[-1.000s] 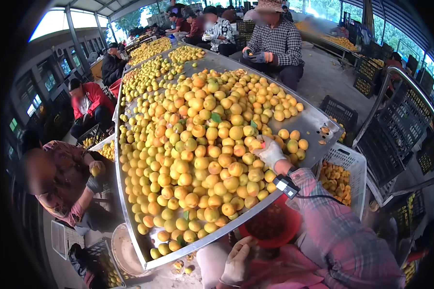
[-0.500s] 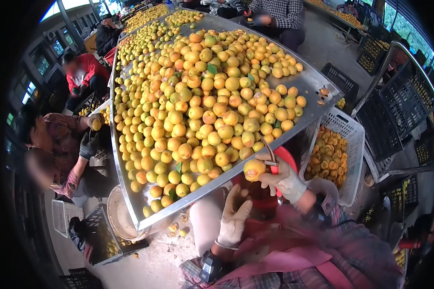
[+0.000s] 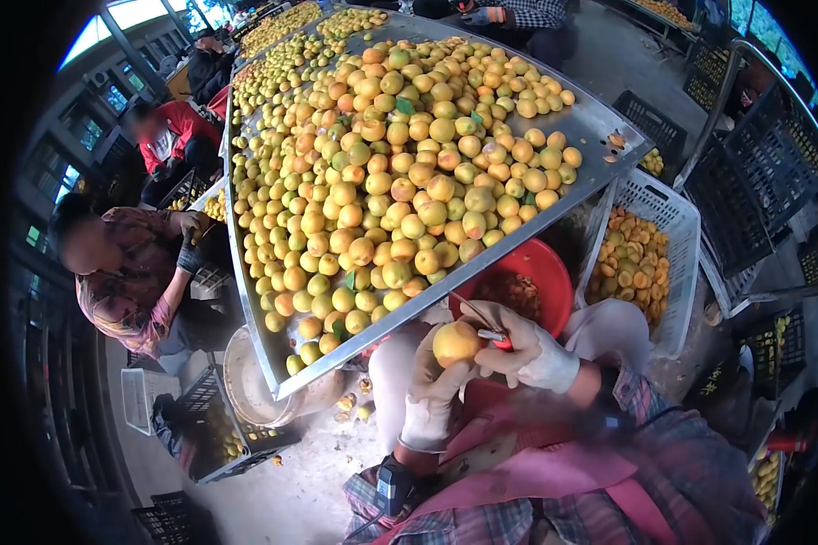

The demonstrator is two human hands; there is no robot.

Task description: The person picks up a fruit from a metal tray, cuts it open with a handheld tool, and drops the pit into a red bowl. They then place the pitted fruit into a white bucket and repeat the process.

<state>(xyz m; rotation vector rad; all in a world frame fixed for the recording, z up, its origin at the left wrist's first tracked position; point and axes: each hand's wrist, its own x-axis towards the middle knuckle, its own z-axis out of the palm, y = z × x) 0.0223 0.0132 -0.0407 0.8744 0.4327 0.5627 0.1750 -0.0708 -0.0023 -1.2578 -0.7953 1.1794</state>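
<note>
In the head view my left hand (image 3: pixel 430 392), in a pale work glove, is closed around a yellow-orange apricot (image 3: pixel 456 344). My right hand (image 3: pixel 529 352), also gloved, grips a knife (image 3: pixel 499 340) with a red handle, its thin blade pointing up and left beside the fruit. Right fingertips meet the apricot's right side. Both hands are over my lap, just below the edge of a metal table (image 3: pixel 536 224) heaped with whole apricots (image 3: pixel 400 182). Behind my right hand stands a red bowl (image 3: pixel 562 283) with orange-brown scraps inside.
To the right is a white crate (image 3: pixel 680 272) of split apricots. A whitish bucket (image 3: pixel 245 381) and a black crate (image 3: pixel 211 472) stand on the floor at left. Black crates (image 3: pixel 754 182) are stacked at far right. A co-worker (image 3: pixel 136 272) sits across the table's left side.
My right hand has come down from the table edge with the knife and apricot. My left hand, open before, has risen and taken hold of the apricot. The view has shifted slightly.
</note>
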